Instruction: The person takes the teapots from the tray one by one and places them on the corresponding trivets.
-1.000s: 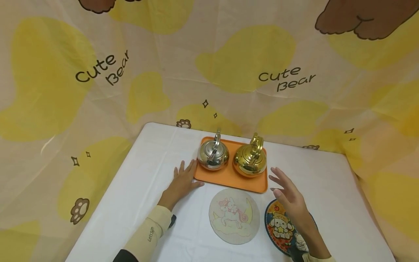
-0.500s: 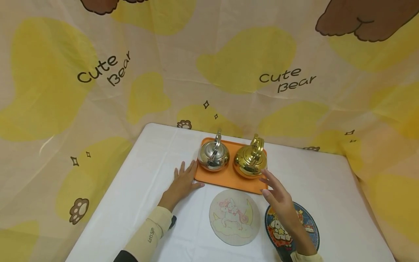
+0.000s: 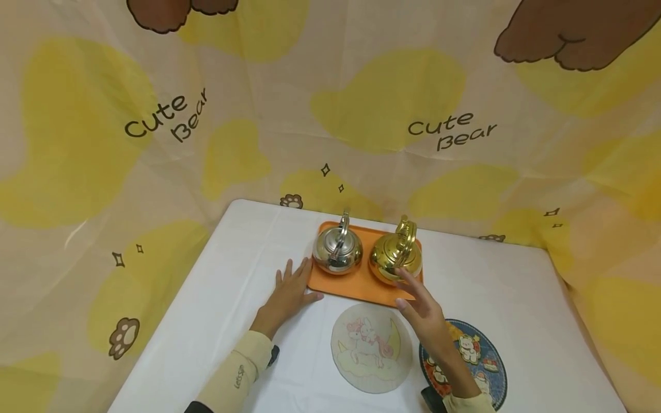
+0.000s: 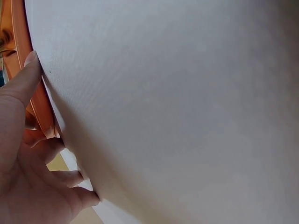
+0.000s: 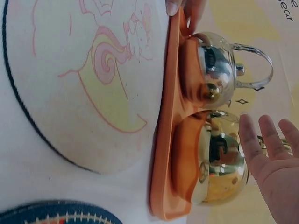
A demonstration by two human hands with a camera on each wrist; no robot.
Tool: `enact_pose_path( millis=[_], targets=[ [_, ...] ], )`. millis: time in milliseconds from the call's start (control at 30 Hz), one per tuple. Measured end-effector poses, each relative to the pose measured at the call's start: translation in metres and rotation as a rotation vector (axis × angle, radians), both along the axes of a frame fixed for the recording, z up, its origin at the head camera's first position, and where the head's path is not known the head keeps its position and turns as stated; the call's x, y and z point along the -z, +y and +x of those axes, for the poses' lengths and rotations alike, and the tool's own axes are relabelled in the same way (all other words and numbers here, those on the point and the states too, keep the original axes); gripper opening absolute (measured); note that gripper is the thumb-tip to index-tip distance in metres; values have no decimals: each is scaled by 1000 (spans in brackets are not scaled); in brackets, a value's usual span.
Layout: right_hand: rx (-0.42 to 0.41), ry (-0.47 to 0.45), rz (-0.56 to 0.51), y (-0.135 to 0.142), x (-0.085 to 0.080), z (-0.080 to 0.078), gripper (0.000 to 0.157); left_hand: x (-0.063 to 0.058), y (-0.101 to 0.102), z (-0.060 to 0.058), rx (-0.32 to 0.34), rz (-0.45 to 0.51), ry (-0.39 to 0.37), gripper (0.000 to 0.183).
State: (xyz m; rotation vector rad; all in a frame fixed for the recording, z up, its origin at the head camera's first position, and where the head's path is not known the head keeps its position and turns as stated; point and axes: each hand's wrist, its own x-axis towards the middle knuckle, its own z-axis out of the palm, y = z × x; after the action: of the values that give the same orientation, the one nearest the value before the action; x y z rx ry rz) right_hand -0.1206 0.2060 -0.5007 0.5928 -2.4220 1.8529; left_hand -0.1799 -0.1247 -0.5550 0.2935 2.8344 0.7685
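An orange tray (image 3: pixel 345 288) carries a shiny silver kettle (image 3: pixel 337 252) on its left and a gold kettle (image 3: pixel 387 258) on its right, both upright with raised handles. My left hand (image 3: pixel 288 291) rests at the tray's left front corner, fingers spread. The left wrist view has its thumb against the tray's rim (image 4: pixel 44 109) and fingertips down on the white surface. My right hand (image 3: pixel 426 315) hovers in front of the gold kettle, fingers extended and parted from the thumb. In the right wrist view those fingers (image 5: pixel 252 144) overlap the kettle; contact cannot be told.
Before the tray lies a pale round mat (image 3: pixel 369 367) with a unicorn drawing. A dark blue patterned round mat (image 3: pixel 493 350) is to its right, partly under my right forearm. The white-covered table (image 3: pixel 537 321) meets a yellow-patterned cloth backdrop (image 3: pixel 361 97) behind.
My right hand has moved left from beside the tray's right edge to in front of the gold kettle. The left hand stays at the tray corner. The head view has shifted slightly.
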Motion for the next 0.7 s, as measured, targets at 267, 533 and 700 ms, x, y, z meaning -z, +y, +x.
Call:
enact_pose_path(
  millis=[267, 533, 700],
  targets=[
    [8, -41, 0, -13, 6, -8, 61, -1, -1, 1, -2, 18, -3, 99],
    [-29, -62, -46, -28, 12, -15, 59, -3, -1, 2, -10, 10, -4, 99],
    [-26, -93, -23, -36, 15, -19, 60, -4, 0, 2, -9, 21, -3, 99]
  ],
)
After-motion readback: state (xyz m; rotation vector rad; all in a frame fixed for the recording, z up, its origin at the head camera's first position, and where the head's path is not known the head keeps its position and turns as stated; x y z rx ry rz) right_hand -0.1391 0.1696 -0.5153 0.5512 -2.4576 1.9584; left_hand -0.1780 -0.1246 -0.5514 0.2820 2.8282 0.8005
